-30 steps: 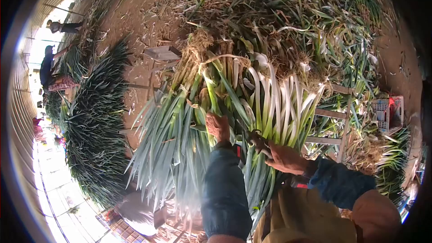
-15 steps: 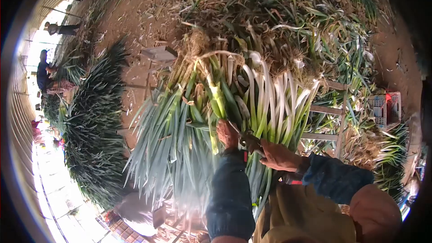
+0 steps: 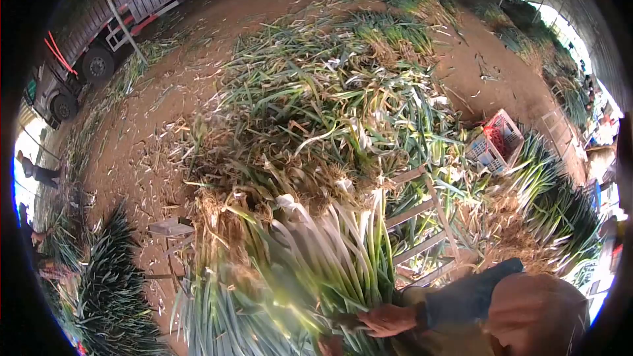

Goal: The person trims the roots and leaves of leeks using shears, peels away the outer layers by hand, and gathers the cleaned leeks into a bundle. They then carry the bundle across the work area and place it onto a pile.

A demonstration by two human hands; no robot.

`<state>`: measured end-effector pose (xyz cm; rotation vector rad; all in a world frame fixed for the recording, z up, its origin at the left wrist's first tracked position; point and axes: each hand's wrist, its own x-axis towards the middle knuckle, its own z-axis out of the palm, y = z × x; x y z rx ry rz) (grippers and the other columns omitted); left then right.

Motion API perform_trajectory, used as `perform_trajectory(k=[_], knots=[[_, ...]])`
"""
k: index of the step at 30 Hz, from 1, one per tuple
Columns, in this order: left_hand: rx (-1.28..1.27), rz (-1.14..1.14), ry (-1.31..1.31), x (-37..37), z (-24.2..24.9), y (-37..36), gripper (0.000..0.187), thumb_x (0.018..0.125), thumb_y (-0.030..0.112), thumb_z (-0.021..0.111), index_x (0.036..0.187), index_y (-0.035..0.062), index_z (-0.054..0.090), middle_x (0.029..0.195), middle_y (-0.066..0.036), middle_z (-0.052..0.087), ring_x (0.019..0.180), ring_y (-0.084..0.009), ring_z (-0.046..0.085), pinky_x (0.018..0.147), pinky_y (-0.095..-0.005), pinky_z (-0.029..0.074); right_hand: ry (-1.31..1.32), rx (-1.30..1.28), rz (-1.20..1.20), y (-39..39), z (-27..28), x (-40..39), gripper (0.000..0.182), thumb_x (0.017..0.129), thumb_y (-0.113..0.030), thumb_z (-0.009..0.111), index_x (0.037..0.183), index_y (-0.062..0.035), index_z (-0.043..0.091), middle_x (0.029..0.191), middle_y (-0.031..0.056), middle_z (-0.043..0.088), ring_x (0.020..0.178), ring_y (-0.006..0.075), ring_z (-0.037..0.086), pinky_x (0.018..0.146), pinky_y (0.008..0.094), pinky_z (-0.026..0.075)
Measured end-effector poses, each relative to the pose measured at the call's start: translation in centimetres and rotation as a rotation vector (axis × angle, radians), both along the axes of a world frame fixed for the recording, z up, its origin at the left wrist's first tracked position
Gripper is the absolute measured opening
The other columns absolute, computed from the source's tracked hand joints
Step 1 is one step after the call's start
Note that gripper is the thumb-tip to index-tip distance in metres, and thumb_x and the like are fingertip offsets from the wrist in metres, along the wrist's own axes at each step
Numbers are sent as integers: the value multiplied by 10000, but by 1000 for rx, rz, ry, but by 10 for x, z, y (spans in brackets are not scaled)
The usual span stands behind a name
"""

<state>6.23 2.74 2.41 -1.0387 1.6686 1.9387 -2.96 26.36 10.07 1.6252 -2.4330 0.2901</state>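
Observation:
A thick pile of green onions (image 3: 349, 244) lies before me, with white shanks and root ends pointing away and green leaves towards me. My left hand (image 3: 330, 344) shows only partly at the bottom edge, among the leaves. It is closed around a green onion stalk (image 3: 283, 306) that is smeared by motion. To its right, my right hand (image 3: 389, 320) is closed around a dark hand tool (image 3: 345, 321) that points left over the leaves. The tool's exact kind does not show.
Trimmed leaves (image 3: 310, 98) cover the ground beyond. A metal rack (image 3: 422, 247) and a plastic crate (image 3: 498, 141) stand right. More green onions lie left (image 3: 112, 283) and right (image 3: 560, 211). A truck (image 3: 99, 62) stands far left; a person (image 3: 36, 171) is at the left edge.
My view has tilted up and swung right, so the truck and crate now show fully. Both hands appear lower in view. The stalk at my left hand is now blurred.

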Motion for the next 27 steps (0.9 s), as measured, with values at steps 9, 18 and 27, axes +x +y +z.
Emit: perform_trajectory(k=[9, 18, 27], knots=[[-220, -219, -75, -24, 13, 24, 137, 701, 152, 546, 730, 20, 524, 680, -101, 524, 639, -233, 511, 589, -351, 414, -881, 105, -528, -45, 13, -54, 459, 750, -218, 561, 1055, 57, 355, 617, 174, 527, 491, 309, 536, 400, 403, 412], [-19, -33, 95, -25, -1, 11, 273, 681, 110, 526, 925, -6, 490, 656, -85, 520, 505, -163, 501, 445, -297, 411, -900, 90, -332, -34, 51, -11, 606, 735, -240, 623, 1144, 85, 315, 687, 208, 524, 526, 321, 555, 439, 403, 434], [6, -18, -103, -37, 36, 12, 398, 685, 78, 537, 1065, -8, 456, 660, -76, 525, 476, -149, 503, 405, -272, 407, -477, 32, -422, -103, -20, -103, 679, 737, -257, 613, 1197, 140, 308, 725, 197, 540, 569, 287, 559, 451, 370, 437]])
